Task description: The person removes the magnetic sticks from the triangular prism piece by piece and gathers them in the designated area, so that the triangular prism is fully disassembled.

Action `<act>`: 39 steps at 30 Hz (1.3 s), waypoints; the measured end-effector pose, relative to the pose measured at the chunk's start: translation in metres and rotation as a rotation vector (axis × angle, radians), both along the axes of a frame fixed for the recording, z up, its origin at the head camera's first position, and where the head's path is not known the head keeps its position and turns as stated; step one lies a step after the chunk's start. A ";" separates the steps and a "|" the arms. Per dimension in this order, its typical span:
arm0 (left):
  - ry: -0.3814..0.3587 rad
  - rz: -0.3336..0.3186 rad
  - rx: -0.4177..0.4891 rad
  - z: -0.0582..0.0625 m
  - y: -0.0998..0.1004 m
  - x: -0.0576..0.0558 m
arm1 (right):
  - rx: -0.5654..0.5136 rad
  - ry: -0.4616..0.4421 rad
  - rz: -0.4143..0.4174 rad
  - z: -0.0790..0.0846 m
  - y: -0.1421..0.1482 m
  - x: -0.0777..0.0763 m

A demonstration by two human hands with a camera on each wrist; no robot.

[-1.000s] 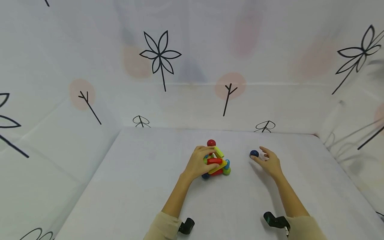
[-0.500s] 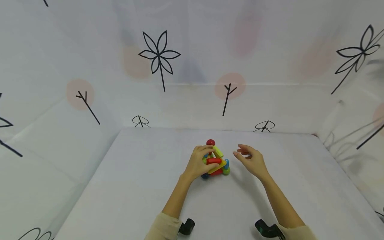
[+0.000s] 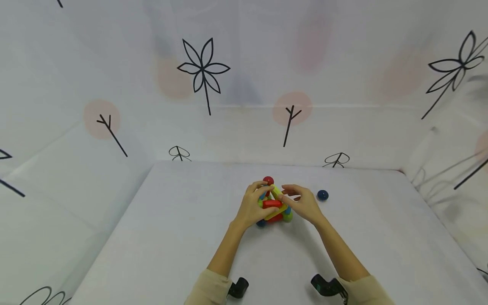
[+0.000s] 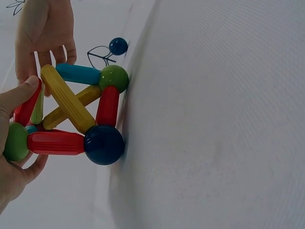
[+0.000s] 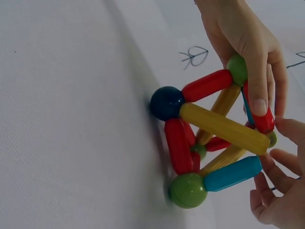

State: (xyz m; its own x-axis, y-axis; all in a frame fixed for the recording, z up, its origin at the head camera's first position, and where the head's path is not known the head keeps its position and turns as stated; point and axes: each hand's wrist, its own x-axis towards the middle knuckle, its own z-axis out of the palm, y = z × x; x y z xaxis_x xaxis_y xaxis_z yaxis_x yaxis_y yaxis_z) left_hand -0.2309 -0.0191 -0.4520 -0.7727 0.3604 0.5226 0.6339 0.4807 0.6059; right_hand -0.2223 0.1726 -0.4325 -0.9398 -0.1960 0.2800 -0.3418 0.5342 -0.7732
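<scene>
A toy frame of coloured magnetic rods and balls (image 3: 272, 204) stands mid-table. My left hand (image 3: 251, 206) grips its left side, thumb over a red rod (image 4: 28, 106). Against the upper right corner is my right hand (image 3: 306, 206), its fingers spread loosely beside the free ends of a yellow rod (image 5: 228, 129) and a light-blue rod (image 5: 233, 174). Whether those fingertips touch the rods is hard to tell. A dark blue ball (image 4: 104, 145) and a green ball (image 5: 188, 190) form lower corners. One red ball (image 3: 268, 180) shows behind the frame.
A loose dark blue ball (image 3: 323, 195) lies on the white table (image 3: 171, 237), right of my right hand. White cloth walls (image 3: 244, 135) with plant drawings rise at the back and sides. Black wrist cameras (image 3: 238, 288) sit on both forearms.
My right hand has moved left from beside the loose blue ball to the frame's right side. That ball stays where it was. My left hand keeps its grip.
</scene>
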 end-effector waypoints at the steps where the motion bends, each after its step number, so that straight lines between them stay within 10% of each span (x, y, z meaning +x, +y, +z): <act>1: -0.001 0.003 -0.001 0.000 0.000 0.000 | 0.004 -0.006 0.000 0.000 -0.001 -0.001; 20: 0.008 -0.008 -0.010 0.002 -0.002 0.002 | -0.053 -0.161 0.010 0.002 -0.010 -0.007; 39: -0.020 -0.021 0.024 0.003 -0.005 0.003 | -0.028 -0.118 0.051 0.000 -0.006 -0.011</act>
State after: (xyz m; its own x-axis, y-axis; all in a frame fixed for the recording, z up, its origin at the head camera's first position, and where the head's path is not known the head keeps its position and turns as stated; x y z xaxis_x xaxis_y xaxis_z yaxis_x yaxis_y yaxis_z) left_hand -0.2283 -0.0243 -0.4491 -0.7752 0.3644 0.5160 0.6317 0.4524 0.6295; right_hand -0.2332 0.1665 -0.4321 -0.9554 -0.2385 0.1743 -0.2741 0.4962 -0.8238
